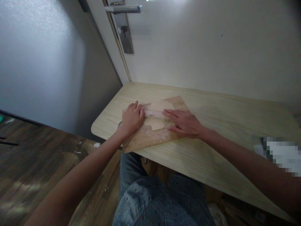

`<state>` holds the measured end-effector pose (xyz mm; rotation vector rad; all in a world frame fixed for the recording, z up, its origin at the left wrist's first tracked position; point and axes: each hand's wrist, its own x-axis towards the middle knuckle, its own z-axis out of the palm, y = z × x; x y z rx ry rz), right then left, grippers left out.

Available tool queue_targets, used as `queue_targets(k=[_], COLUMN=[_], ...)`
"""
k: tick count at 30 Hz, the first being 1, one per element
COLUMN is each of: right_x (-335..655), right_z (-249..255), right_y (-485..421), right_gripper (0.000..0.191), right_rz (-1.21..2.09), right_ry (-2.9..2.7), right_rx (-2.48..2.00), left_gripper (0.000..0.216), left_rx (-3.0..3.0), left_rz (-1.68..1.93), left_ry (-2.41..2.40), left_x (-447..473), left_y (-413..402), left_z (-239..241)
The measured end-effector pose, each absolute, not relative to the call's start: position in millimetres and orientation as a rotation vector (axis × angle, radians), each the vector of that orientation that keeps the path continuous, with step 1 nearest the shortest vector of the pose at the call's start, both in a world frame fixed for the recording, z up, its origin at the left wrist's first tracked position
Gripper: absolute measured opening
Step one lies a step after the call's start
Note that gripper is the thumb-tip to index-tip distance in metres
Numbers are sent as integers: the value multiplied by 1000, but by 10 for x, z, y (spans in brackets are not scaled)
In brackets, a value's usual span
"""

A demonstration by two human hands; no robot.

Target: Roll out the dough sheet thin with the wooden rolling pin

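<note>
On the light wooden table lies a brown sheet (pixel 137 142) dusted with white powder. A thin, pale, irregular piece of dough (pixel 157 123) is spread over its middle. Across the dough runs a whitish rolling pin (pixel 153 113), its ends covered by my hands. My left hand (pixel 132 117) is closed around the pin's left end, fingers curled over it. At the right end my right hand (pixel 184 123) lies flat, fingers stretched out, with the upper fingertips touching the pin and the thumb low over the sheet.
The table (pixel 223 122) stands against a white door (pixel 199 47) with a metal handle (pixel 124 9). A grey panel (pixel 54 69) rises at the left. Near the right edge lies a pixelated flat object (pixel 282 153). Scraps litter the dark floor (pixel 58 160).
</note>
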<state>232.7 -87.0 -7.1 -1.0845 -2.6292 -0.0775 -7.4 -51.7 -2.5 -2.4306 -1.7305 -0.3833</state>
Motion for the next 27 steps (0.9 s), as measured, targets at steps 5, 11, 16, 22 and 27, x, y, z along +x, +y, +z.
queue_targets(k=[5, 11, 16, 22, 27], right_x=[2310, 2319, 2290, 2214, 2285], right_z=[-85, -115, -82, -97, -180], right_y=[-1022, -1076, -790, -186, 33], right_gripper=[61, 59, 56, 65, 67], right_rz=[-62, -19, 21, 188, 135], right_ry=[-2648, -2645, -2536, -2368, -2481], right_rx=[-1055, -1047, -1222, -1697, -1563], left_gripper=[37, 39, 44, 47, 44], left_rx=[-2444, -2453, -2437, -2371, -2415], left_rz=[-380, -308, -235, -147, -86], left_ry=[-1707, -1697, -1781, -2062, -2291], left_x=[-119, -134, -66, 28, 12], left_y=[-653, -772, -694, -302, -36], left_z=[-41, -21, 25, 22, 21])
